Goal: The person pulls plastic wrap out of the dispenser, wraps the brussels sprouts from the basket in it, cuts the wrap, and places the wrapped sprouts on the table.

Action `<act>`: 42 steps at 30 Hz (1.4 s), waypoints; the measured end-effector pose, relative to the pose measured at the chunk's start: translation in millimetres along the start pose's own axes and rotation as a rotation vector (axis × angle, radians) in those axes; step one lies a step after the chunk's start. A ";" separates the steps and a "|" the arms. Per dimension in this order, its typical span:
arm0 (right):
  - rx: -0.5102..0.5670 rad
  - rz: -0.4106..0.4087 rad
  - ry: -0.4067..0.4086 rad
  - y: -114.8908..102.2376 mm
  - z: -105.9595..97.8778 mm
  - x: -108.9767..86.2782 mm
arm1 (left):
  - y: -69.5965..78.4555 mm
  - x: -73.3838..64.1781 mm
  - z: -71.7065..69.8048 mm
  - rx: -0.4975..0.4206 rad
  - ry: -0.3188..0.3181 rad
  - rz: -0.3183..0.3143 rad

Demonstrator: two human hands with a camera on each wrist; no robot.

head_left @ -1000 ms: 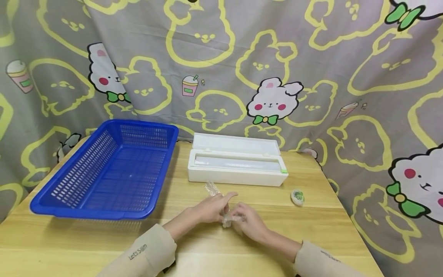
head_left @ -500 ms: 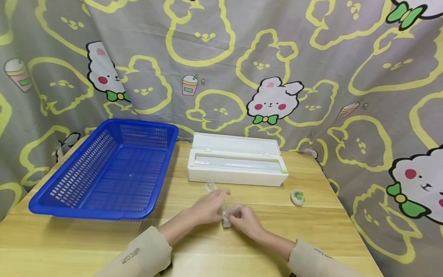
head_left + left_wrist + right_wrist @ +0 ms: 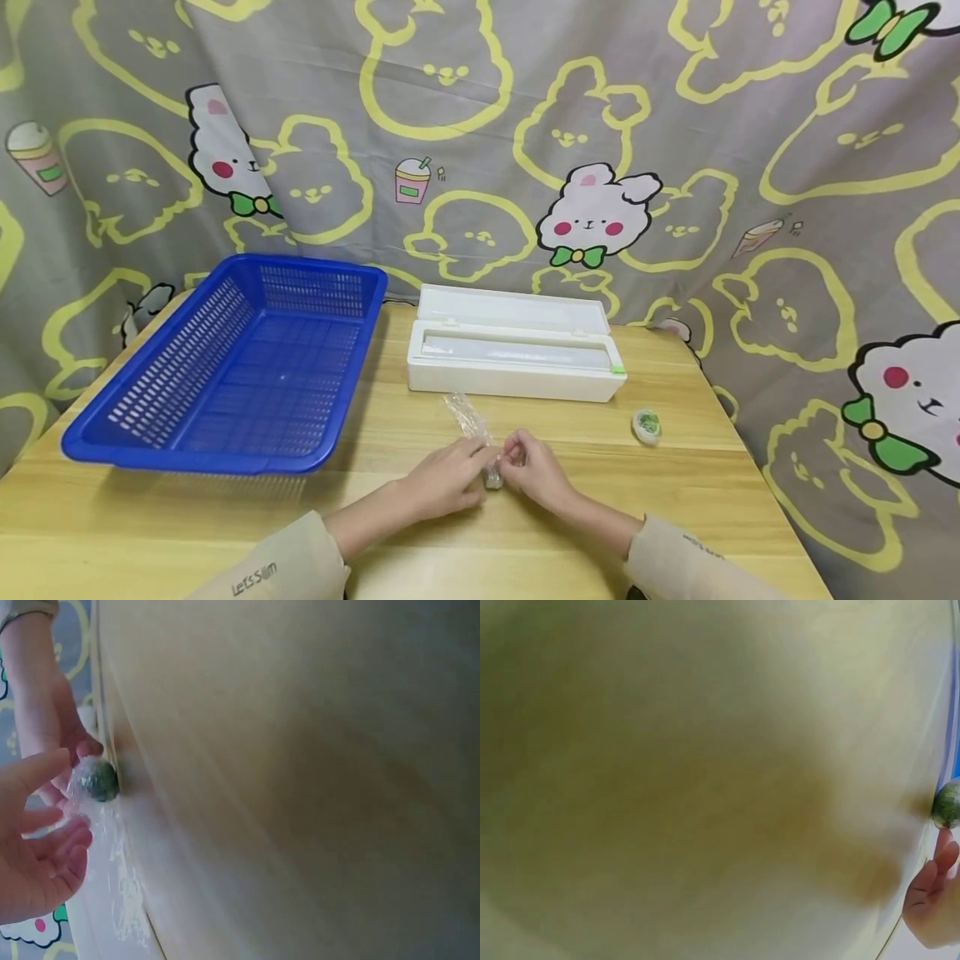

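A small round green thing (image 3: pixel 103 781), wrapped in clear cling film, sits between the two hands; its exact kind is hidden by the film. From it a wrinkled strip of cling film (image 3: pixel 465 415) runs away over the table. My left hand (image 3: pixel 448 479) is beside the wrapped thing, thumb reaching toward it and fingers loosely bent in the left wrist view. Across from it, my right hand (image 3: pixel 540 473) pinches the film with thumb and forefinger. In the right wrist view its fingertips (image 3: pixel 945 836) are right at the green thing.
Behind the hands stands a white cling film box (image 3: pixel 517 379), lid raised, a roll inside. A blue perforated plastic basket (image 3: pixel 210 462) is at the left. Another small film-wrapped green piece (image 3: pixel 647 427) lies at right on the wooden table (image 3: pixel 720 500). A patterned curtain (image 3: pixel 465 100) hangs behind.
The right hand has drawn the loose film end in against the wrapped thing. My left hand has shifted slightly toward the body, uncovering more of the film strip. Basket and box stay put.
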State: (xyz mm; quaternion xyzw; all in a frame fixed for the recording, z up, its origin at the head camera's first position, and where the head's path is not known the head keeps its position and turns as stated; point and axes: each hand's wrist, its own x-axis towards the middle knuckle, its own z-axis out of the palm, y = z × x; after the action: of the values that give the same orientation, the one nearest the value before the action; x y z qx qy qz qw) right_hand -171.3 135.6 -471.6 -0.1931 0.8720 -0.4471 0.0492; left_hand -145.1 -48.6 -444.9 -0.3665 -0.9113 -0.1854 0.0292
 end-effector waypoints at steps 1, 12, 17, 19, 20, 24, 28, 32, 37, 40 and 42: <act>0.002 -0.001 0.000 -0.2 -0.1 -0.2 | 1.0 0.3 0.3 -0.006 -0.009 -0.024; -0.052 -0.132 -0.030 0.3 3.3 0.3 | 2.3 8.2 3.1 -0.089 -0.018 -0.070; -0.063 -0.092 -0.068 0.6 2.0 1.8 | 0.9 12.9 4.8 -0.153 -0.051 -0.132; -0.074 -0.080 -0.086 1.0 1.7 2.9 | 0.9 14.4 5.4 -0.175 -0.048 -0.166; -0.081 -0.076 -0.094 1.0 1.4 3.3 | 1.1 14.9 5.5 -0.177 -0.040 -0.186; -0.112 -0.066 -0.097 0.7 0.7 4.2 | 2.2 14.7 5.1 -0.164 0.016 -0.245; -0.060 -0.012 -0.105 -1.4 -1.0 4.3 | 3.3 13.7 4.9 -0.141 0.043 -0.231; 0.110 0.114 -0.152 -4.8 -4.6 6.3 | 4.5 13.7 5.2 -0.133 0.048 -0.199; 0.283 0.261 -0.217 -7.4 -8.8 9.5 | 6.5 13.8 6.3 -0.080 0.067 -0.171; 0.375 0.301 -0.258 -8.1 -10.5 11.1 | 7.1 14.6 7.5 -0.016 0.090 -0.155; 0.415 0.311 -0.279 -8.2 -11.5 11.6 | 7.2 15.6 8.1 0.022 0.103 -0.151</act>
State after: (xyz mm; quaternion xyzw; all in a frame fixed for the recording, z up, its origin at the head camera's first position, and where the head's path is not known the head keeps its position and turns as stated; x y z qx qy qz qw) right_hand -182.6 135.6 -457.2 -0.1026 0.7659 -0.5722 0.2748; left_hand -150.9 -30.6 -447.2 -0.2864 -0.9357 -0.1953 0.0659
